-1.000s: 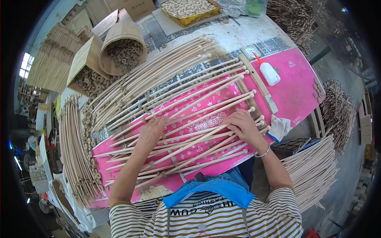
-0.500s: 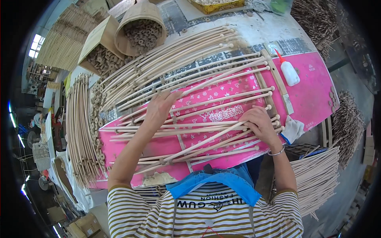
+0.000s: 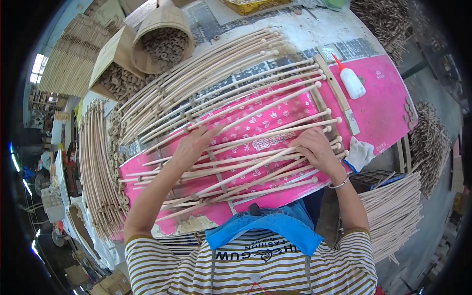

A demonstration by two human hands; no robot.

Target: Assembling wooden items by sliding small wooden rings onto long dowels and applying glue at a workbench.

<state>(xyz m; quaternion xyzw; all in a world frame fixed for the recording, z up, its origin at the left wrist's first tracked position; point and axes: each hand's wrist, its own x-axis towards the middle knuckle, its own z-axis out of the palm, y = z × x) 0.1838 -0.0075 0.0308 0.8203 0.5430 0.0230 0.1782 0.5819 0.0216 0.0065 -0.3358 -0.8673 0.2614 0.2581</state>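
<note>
Long pale wooden sticks with round ball ends (image 3: 275, 100) lie side by side over a pink sheet (image 3: 383, 98), most with their balls toward the right. My left hand (image 3: 194, 145) is among the sticks at the middle left, fingers closed on the near part of one slanting stick. My right hand (image 3: 317, 150) is curled near the ball ends at the right, thumb and fingers closed on a stick that slants down to the left. Small wooden rings sit on several sticks near their left parts. My palms hide some of the crossings.
A round wooden tub (image 3: 162, 24) and a wooden box (image 3: 110, 54) hold small rings at the back left. A notched wooden strip (image 3: 337, 91) lies beside a white glue bottle (image 3: 352, 83) with a red tip. A white cloth (image 3: 360, 154) lies at the right edge; stick bundles (image 3: 393, 216) stand beyond.
My left hand has come nearer to me across the sticks, and a stick by it now slants differently. My right hand stays near the same spot. The whole view has shifted slightly.
</note>
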